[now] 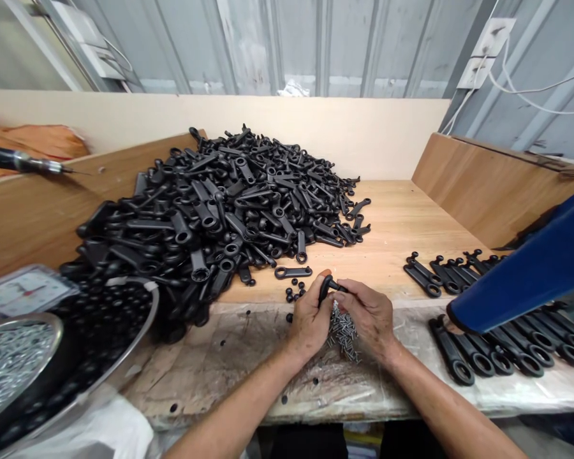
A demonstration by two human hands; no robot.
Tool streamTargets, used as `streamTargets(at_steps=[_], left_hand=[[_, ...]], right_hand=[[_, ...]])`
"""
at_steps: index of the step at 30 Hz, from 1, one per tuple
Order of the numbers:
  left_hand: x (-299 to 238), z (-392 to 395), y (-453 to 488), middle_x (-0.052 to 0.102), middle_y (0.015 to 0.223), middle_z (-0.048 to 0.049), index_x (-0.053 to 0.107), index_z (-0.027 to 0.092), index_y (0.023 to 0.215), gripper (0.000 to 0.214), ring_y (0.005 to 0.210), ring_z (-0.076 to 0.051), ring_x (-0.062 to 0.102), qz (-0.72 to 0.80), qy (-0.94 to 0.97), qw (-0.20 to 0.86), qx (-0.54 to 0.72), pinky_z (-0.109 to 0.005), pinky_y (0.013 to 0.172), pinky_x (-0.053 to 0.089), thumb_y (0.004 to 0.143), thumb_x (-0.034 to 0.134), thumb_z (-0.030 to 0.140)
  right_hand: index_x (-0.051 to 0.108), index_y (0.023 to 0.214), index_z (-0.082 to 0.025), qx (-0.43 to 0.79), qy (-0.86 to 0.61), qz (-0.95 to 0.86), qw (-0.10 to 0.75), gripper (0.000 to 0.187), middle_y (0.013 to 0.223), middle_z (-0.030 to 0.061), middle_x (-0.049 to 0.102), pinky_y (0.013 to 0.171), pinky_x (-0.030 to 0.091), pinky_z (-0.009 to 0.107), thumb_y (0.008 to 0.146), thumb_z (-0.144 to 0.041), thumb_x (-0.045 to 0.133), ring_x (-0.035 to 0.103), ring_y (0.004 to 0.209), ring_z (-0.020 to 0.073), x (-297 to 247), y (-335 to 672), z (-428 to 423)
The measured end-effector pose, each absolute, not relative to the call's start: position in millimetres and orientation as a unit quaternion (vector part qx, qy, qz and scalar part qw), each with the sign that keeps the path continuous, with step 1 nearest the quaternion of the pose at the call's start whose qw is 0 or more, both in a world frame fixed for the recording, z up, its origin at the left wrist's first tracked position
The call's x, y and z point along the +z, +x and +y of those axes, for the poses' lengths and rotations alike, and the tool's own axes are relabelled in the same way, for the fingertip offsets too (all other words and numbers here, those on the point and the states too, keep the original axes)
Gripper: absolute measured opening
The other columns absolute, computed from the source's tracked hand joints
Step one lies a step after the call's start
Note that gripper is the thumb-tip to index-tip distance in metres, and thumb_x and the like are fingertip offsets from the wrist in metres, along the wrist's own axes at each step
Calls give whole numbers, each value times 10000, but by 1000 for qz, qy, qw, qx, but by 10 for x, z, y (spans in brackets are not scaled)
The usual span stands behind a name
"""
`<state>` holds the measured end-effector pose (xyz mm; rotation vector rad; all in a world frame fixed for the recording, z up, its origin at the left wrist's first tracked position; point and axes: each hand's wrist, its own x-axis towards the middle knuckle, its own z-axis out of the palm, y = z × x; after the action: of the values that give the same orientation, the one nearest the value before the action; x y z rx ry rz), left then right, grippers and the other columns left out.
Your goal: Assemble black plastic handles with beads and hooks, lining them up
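My left hand is closed around a black plastic crank arm, held just above the table's front part. An orange tip shows on one of its fingers. My right hand pinches the small end of the same part, so both hands meet there. Fingers hide most of the part. Beneath them lies a small heap of silver screws. Several round black knobs sit just left of my left hand, and a single crank arm lies flat behind them.
A big pile of black crank arms covers the back left. At left are a bowl of screws, a bin of black knobs, a clock and a screwdriver. Crank arms line the right, under a blue tapered shape.
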<state>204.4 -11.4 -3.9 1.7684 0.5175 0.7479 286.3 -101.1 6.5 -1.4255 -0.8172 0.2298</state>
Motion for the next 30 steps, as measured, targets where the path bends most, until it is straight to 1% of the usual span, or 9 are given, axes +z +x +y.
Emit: streamTargets(at_steps=[2,4,10,14,17,20,23,26,30], left_hand=[[-65,-125,2042,566,1195,-56,462,195,1215,396,1087,-188,526,215,772,501,328,-316,931,397,823,435,247],[-98,-139,2041,544,1224,-94,418,167,1240,409,1092,-201,527,215,803,442,337,-331,924,401,840,401,252],[-193,-157,2094,618,1062,-158,345,117,1259,414,898,-240,616,236,869,276,337,-343,752,461,868,304,250],[-206,-129,2185,635,971,-135,341,139,1267,421,823,-241,622,261,892,218,297,-333,704,453,861,316,246],[-191,-102,2222,631,975,-118,350,155,1265,415,888,-234,609,249,896,226,289,-331,753,447,854,315,203],[-158,-87,2187,605,1093,-111,373,170,1252,407,990,-225,580,228,881,286,300,-338,830,432,850,314,179],[-128,-81,2113,580,1160,-98,412,182,1226,388,1017,-220,570,236,858,340,305,-343,857,428,844,345,189],[-122,-75,2072,607,1111,-94,417,178,1225,392,999,-218,578,234,848,362,309,-344,852,432,839,352,176],[-157,-72,2085,625,1061,-108,392,159,1239,404,978,-222,586,224,859,339,311,-348,845,436,840,330,152]], right_hand=[[693,855,-233,112,-632,-358,678,143,593,-31,602,530,444,242,735,-277,629,517,517,113,54,2862,-1017],[692,851,-225,128,-627,-345,687,145,577,-30,593,513,445,240,736,-282,626,509,498,110,50,2858,-1022],[678,810,-174,216,-588,-270,731,145,534,-21,557,428,394,206,725,-275,620,481,455,93,86,2833,-982],[588,638,-140,302,-536,-200,763,194,500,-28,502,339,286,172,716,-318,599,427,391,66,132,2854,-929],[531,611,-144,351,-528,-172,754,247,473,-46,469,314,245,159,709,-360,599,385,352,49,149,2900,-923],[541,686,-151,373,-521,-185,745,238,484,-54,490,311,258,154,701,-378,613,398,353,51,136,2938,-927],[534,765,-169,384,-515,-201,740,256,484,-62,512,299,259,151,684,-390,635,421,348,61,111,2939,-907],[515,735,-171,378,-516,-201,742,262,488,-56,532,304,273,150,659,-375,661,441,350,66,95,2924,-883],[529,695,-163,370,-522,-195,743,242,497,-45,544,315,280,151,670,-365,660,441,352,60,84,2916,-887]])
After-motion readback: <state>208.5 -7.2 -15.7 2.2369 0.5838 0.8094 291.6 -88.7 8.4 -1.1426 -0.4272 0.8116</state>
